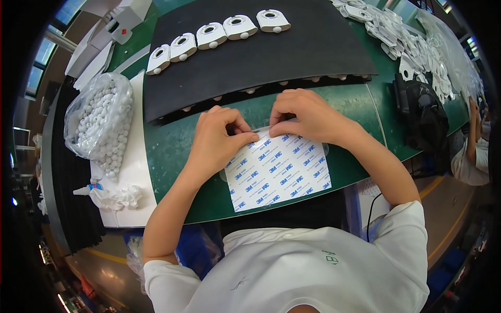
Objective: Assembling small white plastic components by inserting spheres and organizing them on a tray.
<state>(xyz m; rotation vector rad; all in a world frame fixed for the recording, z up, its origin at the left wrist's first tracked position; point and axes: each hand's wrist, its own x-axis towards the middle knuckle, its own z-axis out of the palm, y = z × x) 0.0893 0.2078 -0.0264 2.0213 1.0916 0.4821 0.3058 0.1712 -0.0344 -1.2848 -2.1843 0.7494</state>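
A white sheet with blue print (279, 172), which looks like backing paper of adhesive sheet, lies at the front edge of the green table. My left hand (216, 138) pinches the sheet's far edge, thumb and fingertips together. Close beside it, my right hand (310, 117) pinches the same edge, its thumb pressed on the paper and its fingers curled behind. What the fingertips hold beneath the edge is hidden. Clear film shows at both sides of the sheet. Beyond my hands stands a black board (261, 57) bearing several white rounded plastic parts (211, 35), each with a round hole.
To the left, a clear bag of white balls (102, 115) rests on a white board (138, 193), with a small glue bottle (87, 189) and crumpled tissue (122, 197). A heap of white parts (402, 44) lies far right, near a black bag (422, 107). Another person's arm (472, 130) shows at right.
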